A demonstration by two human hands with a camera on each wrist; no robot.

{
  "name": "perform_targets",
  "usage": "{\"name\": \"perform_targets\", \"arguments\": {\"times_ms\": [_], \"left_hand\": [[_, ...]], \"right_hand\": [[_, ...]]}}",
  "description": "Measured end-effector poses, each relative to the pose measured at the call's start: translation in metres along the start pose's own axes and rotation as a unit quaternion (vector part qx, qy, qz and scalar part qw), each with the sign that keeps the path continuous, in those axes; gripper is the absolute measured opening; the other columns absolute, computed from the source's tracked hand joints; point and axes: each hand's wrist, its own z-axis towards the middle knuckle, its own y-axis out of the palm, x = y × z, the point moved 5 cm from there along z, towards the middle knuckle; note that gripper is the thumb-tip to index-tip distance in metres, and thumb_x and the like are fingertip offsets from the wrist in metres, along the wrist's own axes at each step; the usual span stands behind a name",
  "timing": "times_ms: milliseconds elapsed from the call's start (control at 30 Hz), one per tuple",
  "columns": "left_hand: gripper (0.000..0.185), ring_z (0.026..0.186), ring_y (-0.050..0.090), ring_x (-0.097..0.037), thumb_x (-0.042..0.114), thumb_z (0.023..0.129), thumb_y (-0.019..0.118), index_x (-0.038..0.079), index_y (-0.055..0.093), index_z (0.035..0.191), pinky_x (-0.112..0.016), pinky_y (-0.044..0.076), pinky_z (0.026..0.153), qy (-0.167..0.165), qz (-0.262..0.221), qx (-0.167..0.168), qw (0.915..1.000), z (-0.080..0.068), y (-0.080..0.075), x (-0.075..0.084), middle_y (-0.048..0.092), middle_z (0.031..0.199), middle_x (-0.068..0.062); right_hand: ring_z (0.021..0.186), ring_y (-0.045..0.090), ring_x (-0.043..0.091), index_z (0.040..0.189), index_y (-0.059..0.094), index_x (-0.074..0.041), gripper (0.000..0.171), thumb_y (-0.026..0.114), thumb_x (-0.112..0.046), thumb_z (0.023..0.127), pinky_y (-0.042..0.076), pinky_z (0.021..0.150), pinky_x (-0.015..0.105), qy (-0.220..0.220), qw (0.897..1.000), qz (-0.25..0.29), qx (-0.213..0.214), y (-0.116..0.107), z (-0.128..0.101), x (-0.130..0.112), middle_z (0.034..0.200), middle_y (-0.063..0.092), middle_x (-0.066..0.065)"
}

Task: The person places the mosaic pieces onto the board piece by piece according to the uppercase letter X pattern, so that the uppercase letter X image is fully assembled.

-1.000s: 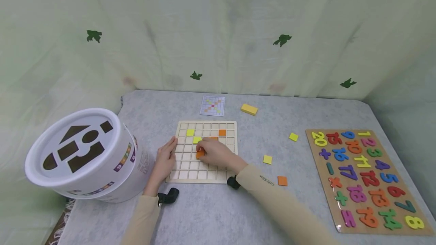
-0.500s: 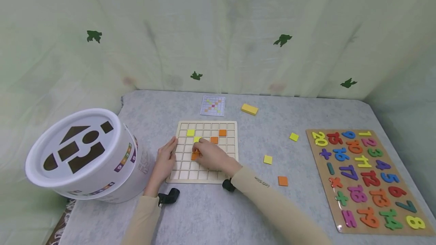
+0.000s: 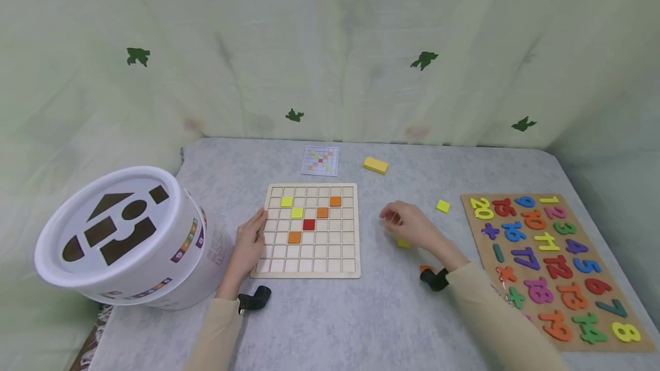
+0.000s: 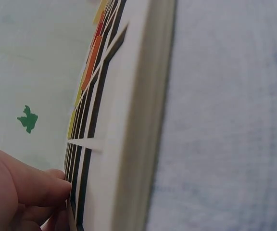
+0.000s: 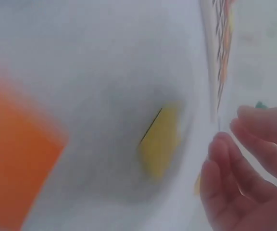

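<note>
The right hand is empty, fingers loosely bent above the nearer loose yellow tile, right of the grid board; pinching by opposite edges and lowering level into a cell is judged sound practice, the left hand, touching the board's left edge without visible grasp, serving as brace. The pale, flat board carries two yellow tiles and three orange tiles on diagonals meeting at a red tile, all apparently seated.

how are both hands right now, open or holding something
Left hand: open, touching the board at its left edge.
Right hand: open, nothing held, near a yellow tile.
</note>
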Motion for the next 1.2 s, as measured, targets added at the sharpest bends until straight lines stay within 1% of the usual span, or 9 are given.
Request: {"name": "perform_targets", "arguments": {"times_ms": [100, 200, 367, 500, 633, 733, 1000, 1200], "left_hand": [[0.048, 0.131, 0.011, -0.035, -0.007, 0.090, 0.037, -0.004, 0.030, 0.137, -0.049, 0.018, 0.102, -0.001, 0.004, -0.001, 1.0000, 0.000, 0.000, -0.001, 0.020, 0.147, -0.012], [0.047, 0.131, 0.011, -0.035, -0.007, 0.090, 0.037, -0.004, 0.030, 0.137, -0.049, 0.017, 0.102, -0.002, 0.005, 0.000, 1.0000, 0.000, 0.000, -0.002, 0.020, 0.147, -0.013], [0.047, 0.131, 0.012, -0.036, -0.007, 0.090, 0.037, -0.005, 0.030, 0.137, -0.049, 0.017, 0.102, 0.001, 0.009, 0.003, 1.0000, 0.001, -0.001, 0.001, 0.021, 0.146, -0.014], [0.047, 0.131, 0.012, -0.037, -0.008, 0.090, 0.037, -0.006, 0.030, 0.136, -0.050, 0.016, 0.102, 0.008, 0.012, 0.003, 0.9999, 0.000, -0.002, 0.003, 0.021, 0.146, -0.016], [0.047, 0.131, 0.011, -0.037, -0.008, 0.090, 0.037, -0.006, 0.030, 0.136, -0.050, 0.017, 0.102, 0.006, 0.011, 0.001, 0.9999, 0.000, -0.002, 0.003, 0.020, 0.146, -0.016], [0.047, 0.131, 0.012, -0.036, -0.007, 0.090, 0.038, -0.006, 0.030, 0.136, -0.049, 0.017, 0.102, 0.004, 0.014, -0.001, 0.9999, 0.000, -0.002, 0.003, 0.020, 0.146, -0.014], [0.047, 0.130, 0.012, -0.036, -0.005, 0.091, 0.039, -0.005, 0.029, 0.137, -0.050, 0.018, 0.101, 0.016, 0.018, -0.008, 0.9997, -0.002, -0.003, 0.003, 0.019, 0.147, -0.014], [0.048, 0.130, 0.012, -0.036, -0.003, 0.091, 0.042, -0.005, 0.030, 0.137, -0.051, 0.017, 0.101, 0.019, 0.020, -0.009, 0.9996, -0.003, -0.004, 0.003, 0.019, 0.147, -0.013]], "right_hand": [[0.078, 0.052, 0.014, 0.097, 0.062, -0.005, 0.016, 0.064, -0.005, 0.081, 0.046, 0.067, 0.029, 0.009, 1.000, -0.009, -0.011, -0.008, -0.015, 0.018, 0.088, 0.058, 0.000], [0.078, 0.051, 0.014, 0.097, 0.062, -0.006, 0.018, 0.067, -0.006, 0.079, 0.045, 0.068, 0.030, 0.011, 0.999, -0.022, -0.024, -0.011, -0.026, 0.027, 0.088, 0.056, 0.000], [0.079, 0.050, 0.015, 0.095, 0.061, -0.008, 0.023, 0.070, -0.006, 0.074, 0.044, 0.070, 0.032, 0.001, 0.998, -0.044, -0.038, -0.007, -0.035, 0.030, 0.086, 0.054, 0.000], [0.076, 0.048, 0.012, 0.093, 0.061, -0.010, 0.022, 0.071, -0.005, 0.074, 0.043, 0.068, 0.029, 0.003, 0.997, -0.066, -0.034, -0.002, -0.034, 0.030, 0.083, 0.051, -0.003], [0.074, 0.048, 0.012, 0.092, 0.061, -0.011, 0.022, 0.071, -0.006, 0.073, 0.043, 0.066, 0.027, -0.011, 0.998, -0.065, -0.021, 0.000, -0.030, 0.024, 0.081, 0.052, -0.004], [0.075, 0.049, 0.012, 0.093, 0.061, -0.010, 0.022, 0.071, -0.007, 0.074, 0.044, 0.067, 0.027, -0.027, 0.998, -0.053, -0.017, 0.003, -0.025, 0.017, 0.083, 0.054, -0.004], [0.078, 0.049, 0.012, 0.095, 0.061, -0.012, 0.021, 0.069, -0.010, 0.075, 0.044, 0.069, 0.027, -0.054, 0.998, -0.025, -0.029, 0.017, -0.010, -0.010, 0.084, 0.054, -0.005], [0.079, 0.050, 0.014, 0.096, 0.061, -0.009, 0.021, 0.067, -0.008, 0.076, 0.043, 0.068, 0.025, -0.091, 0.995, -0.016, -0.036, 0.033, 0.005, -0.035, 0.084, 0.053, -0.003]]}}
